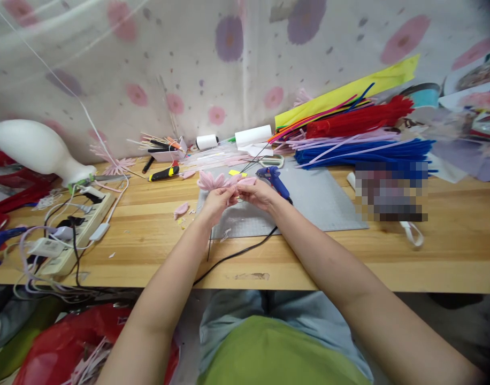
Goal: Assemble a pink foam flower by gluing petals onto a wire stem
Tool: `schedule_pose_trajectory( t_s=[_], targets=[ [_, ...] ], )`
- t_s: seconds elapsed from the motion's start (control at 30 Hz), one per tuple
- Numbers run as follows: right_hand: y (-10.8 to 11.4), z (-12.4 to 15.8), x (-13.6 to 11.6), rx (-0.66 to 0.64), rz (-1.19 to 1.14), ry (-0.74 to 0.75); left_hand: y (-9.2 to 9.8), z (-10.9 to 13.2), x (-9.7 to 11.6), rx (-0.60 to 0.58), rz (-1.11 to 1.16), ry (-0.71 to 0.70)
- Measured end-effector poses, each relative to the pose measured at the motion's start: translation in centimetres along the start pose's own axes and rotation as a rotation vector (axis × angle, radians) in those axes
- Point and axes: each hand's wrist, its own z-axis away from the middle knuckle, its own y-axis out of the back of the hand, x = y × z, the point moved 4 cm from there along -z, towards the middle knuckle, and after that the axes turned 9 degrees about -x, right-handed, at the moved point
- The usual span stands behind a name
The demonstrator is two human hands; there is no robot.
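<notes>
My left hand (221,203) is closed on a pink pipe-cleaner flower (211,181), whose looped petals fan out above the fingers. Close beside it, my right hand (258,193) pinches a pink petal (246,182) at the flower's right side. The fingers of both hands nearly meet and hide where petal and flower join. A blue glue gun (277,182) lies on the grey mat (321,203) just beyond my right hand. One loose pink petal (181,210) rests on the wood to the left of the mat.
A cream power strip (82,230) with tangled cables lies at the left, near a white foam head form (40,149). Behind the mat are a yellow-black utility knife (163,172) and scissors (271,161). Blue pipe cleaners (365,152) and red ones (361,117) lie bundled at the back right.
</notes>
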Motion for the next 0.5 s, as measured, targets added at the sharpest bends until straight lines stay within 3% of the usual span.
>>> schedule_pose_trajectory(
  t_s=[0.2, 0.5],
  targets=[
    [-0.21, 0.32, -0.36, -0.072, -0.005, 0.008, -0.35, 0.52, 0.09, -0.155, 0.198, 0.263],
    [0.67, 0.42, 0.12, -0.102, 0.057, -0.038, -0.13, 0.86, 0.14, -0.065, 0.17, 0.373]
  ],
)
